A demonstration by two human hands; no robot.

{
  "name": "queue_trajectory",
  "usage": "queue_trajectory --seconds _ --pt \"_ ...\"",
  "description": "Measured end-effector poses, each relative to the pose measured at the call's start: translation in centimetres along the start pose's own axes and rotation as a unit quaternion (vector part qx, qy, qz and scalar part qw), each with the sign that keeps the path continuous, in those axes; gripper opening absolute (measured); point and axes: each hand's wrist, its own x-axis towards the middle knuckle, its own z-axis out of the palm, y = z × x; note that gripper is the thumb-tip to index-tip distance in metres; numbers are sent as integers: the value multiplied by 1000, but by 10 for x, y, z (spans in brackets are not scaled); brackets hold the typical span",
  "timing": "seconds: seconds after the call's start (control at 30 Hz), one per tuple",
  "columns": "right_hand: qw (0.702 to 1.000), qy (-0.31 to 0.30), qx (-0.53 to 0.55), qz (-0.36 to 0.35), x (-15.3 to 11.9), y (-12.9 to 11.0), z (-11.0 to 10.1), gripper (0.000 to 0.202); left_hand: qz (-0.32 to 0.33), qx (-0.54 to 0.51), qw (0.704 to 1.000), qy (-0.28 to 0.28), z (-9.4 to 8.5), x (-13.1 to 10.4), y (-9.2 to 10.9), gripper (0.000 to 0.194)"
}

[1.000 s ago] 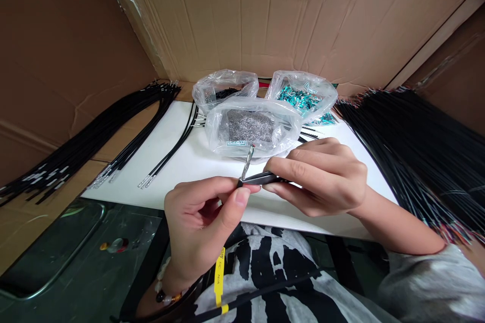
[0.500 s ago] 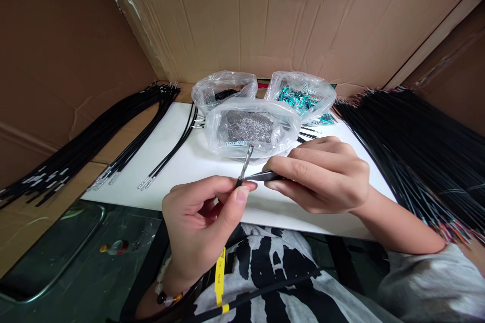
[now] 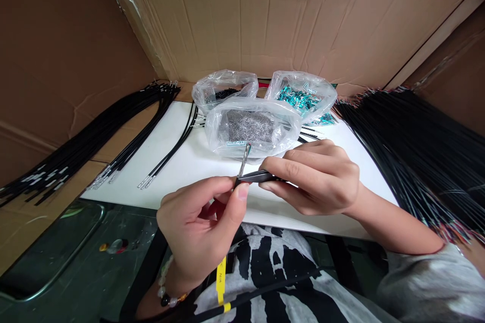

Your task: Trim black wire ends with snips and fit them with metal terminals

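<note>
Between thumb and forefinger, my left hand (image 3: 206, 217) pinches a black cable whose stripped, silvery end (image 3: 245, 160) points up and away from me. My right hand (image 3: 314, 176) grips dark pointed tweezers (image 3: 257, 176). Their tips touch the cable at the edge of its black jacket, just above my left thumb. A yellow tag (image 3: 221, 280) marked with letters hangs below my left wrist, beside a black cable across my lap.
Clear plastic bags hold grey metallic scraps (image 3: 250, 126), teal foil pieces (image 3: 297, 98) and black bits (image 3: 225, 94). Finished-looking black cables (image 3: 170, 146) lie on the white board (image 3: 189, 166). Large cable bundles flank it at left (image 3: 98, 131) and right (image 3: 424, 146). Cardboard walls (image 3: 265, 20) enclose the back.
My right hand has shifted slightly left with the tweezers, bringing the tips against the cable's jacket edge. My left hand and the cable end have moved a little left.
</note>
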Motion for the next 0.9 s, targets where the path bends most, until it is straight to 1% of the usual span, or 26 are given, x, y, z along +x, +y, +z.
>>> queue_trajectory --seconds 0.2,0.37,0.5,0.7,0.8,0.9 --pt "1000 -11 -13 2 2 -1 -4 12 10 10 1000 5 3 0 1 18" --pt "1000 8 -25 7 2 0 -8 11 -14 12 1000 8 3 -2 4 15" --pt "1000 6 -17 3 1 1 -4 13 -28 16 999 13 3 -2 6 15" --pt "1000 2 -2 6 -1 1 1 13 -22 16 1000 12 4 -2 5 14" --pt "999 8 22 32 1 0 -2 11 -37 3 999 2 3 -1 4 14" --pt "988 43 94 112 4 -2 -7 9 -47 -2 999 -7 2 0 3 14"
